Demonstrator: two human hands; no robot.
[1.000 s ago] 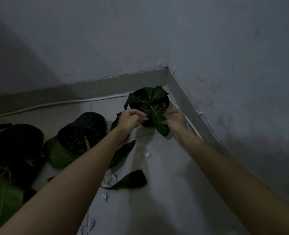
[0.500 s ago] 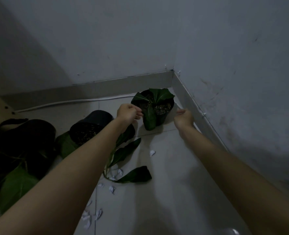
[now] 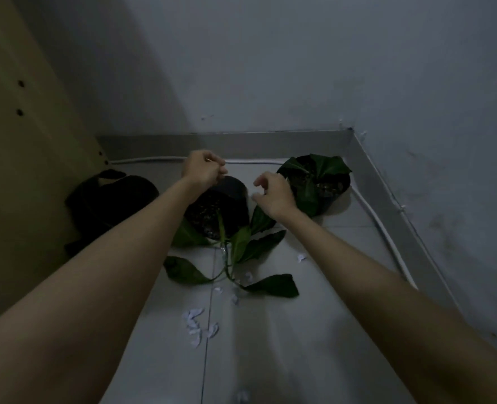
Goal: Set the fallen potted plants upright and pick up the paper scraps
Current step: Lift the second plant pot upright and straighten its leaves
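Note:
One black potted plant (image 3: 317, 182) stands upright in the far right corner. A second black pot (image 3: 221, 208) lies tipped toward me, soil showing, its long leaves (image 3: 259, 246) spread over the floor. A third dark pot (image 3: 110, 199) lies at the left by the cabinet. My left hand (image 3: 203, 170) hovers over the tipped pot's far rim, fingers curled and holding nothing. My right hand (image 3: 273, 193) is just right of that pot, fingers bent and apart, empty. White paper scraps (image 3: 196, 322) lie scattered on the tiles near me, and one scrap (image 3: 301, 257) lies further right.
A tan cabinet side (image 3: 22, 158) walls off the left. A white cable (image 3: 387, 237) runs along the grey skirting at the back and the right wall. Another scrap (image 3: 242, 396) lies at the bottom edge of the tiled floor.
Both hands have left the upright corner pot and moved left to the tipped middle pot. My view has swung left, bringing the cabinet into sight.

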